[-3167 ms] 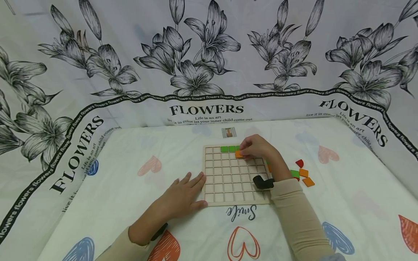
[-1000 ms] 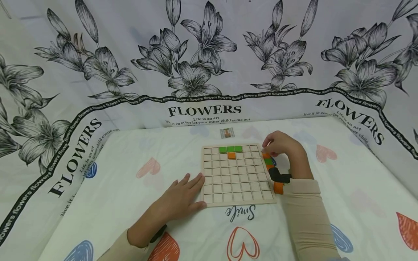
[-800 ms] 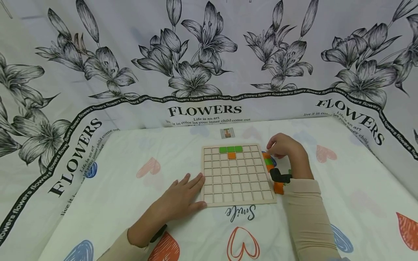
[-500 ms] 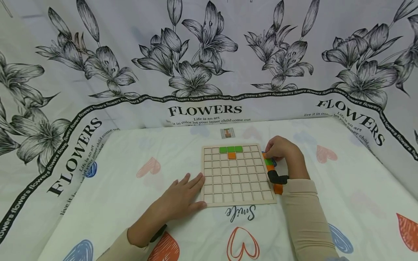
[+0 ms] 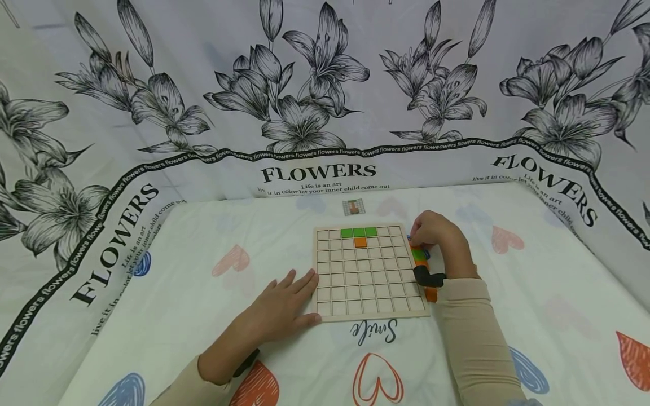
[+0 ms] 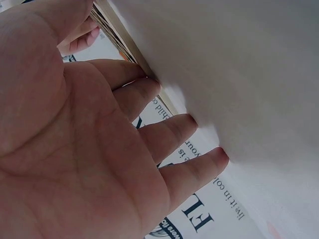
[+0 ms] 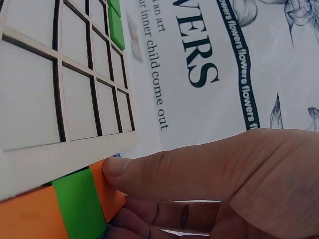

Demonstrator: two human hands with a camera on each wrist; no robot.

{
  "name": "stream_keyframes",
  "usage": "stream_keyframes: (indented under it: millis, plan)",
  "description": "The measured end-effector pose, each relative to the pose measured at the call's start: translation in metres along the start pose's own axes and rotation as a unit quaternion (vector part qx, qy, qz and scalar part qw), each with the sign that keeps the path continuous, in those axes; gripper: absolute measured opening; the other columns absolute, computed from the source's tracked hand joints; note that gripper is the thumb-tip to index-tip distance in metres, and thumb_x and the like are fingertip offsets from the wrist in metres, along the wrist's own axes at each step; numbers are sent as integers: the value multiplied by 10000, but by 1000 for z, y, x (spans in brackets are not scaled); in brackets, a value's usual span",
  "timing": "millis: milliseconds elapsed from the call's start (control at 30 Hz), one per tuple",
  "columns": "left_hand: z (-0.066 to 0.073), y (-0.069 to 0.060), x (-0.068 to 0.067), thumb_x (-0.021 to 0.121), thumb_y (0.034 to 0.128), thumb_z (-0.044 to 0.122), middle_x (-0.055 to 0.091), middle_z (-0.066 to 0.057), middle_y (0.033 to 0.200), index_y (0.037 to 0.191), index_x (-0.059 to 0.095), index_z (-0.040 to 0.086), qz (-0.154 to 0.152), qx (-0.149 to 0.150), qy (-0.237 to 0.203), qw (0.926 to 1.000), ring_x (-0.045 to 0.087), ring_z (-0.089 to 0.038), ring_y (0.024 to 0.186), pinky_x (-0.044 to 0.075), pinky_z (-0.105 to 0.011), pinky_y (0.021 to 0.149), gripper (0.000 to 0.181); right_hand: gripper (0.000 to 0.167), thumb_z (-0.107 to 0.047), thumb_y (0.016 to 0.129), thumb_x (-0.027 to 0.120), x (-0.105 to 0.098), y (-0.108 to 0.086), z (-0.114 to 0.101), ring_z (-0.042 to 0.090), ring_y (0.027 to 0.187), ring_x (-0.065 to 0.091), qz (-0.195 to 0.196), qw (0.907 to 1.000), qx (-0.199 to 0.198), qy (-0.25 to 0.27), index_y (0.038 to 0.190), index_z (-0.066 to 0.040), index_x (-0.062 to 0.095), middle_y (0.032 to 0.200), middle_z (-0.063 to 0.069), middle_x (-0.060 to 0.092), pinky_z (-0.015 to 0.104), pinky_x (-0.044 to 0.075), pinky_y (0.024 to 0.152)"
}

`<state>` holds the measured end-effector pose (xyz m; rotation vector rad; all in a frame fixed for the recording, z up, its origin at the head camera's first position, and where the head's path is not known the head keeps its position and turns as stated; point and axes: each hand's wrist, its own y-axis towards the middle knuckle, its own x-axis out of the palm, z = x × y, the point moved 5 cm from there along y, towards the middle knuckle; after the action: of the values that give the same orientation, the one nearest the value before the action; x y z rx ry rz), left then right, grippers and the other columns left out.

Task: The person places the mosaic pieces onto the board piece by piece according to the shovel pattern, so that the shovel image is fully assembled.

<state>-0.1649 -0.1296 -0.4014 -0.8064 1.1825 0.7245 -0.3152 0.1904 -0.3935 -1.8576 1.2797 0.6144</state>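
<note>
A wooden grid board [image 5: 373,279] lies on the cloth. Three green tiles [image 5: 359,232] fill part of its far row, with one orange tile [image 5: 360,242] below the middle one. My left hand [image 5: 279,310] lies flat, its fingertips and thumb against the board's left edge. Beyond the board's right edge, my right hand [image 5: 438,231] pinches another orange tile [image 7: 108,194], thumb on its face and fingers behind. That tile sits at the end of a line beside the board, against a green tile [image 7: 79,204], followed by a further orange tile [image 7: 32,214].
A small picture card [image 5: 353,207] lies behind the board. Another orange piece [image 5: 431,294] shows beside the right wrist's black strap [image 5: 429,277]. The right forearm covers part of the cloth there. A flower-printed curtain [image 5: 315,84] hangs at the back.
The orange tile my right hand held over the board now sits in the second row. That hand has moved right to the tiles beside the board. My left hand stays put.
</note>
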Motion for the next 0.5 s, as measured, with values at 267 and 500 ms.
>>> stream_keyframes:
  millis: [267,500]
  plan:
    - [1,0,0,576,975,542,304,-60,1619,1569,347,85,-10,-50,7,10000,284,-432,1447,322,-653,1063,783,66,-3,867,691,-2,1,3,240,710,671,45,9997,127,180,916,40,684,867,157,672,374,570,692]
    - [0,0,1,572,977,542,304,-61,1620,1569,346,82,-31,-51,34,10000,281,-432,1448,326,-654,1059,783,107,21,869,682,-3,1,4,244,711,676,136,9984,282,465,967,65,682,892,176,673,369,575,688]
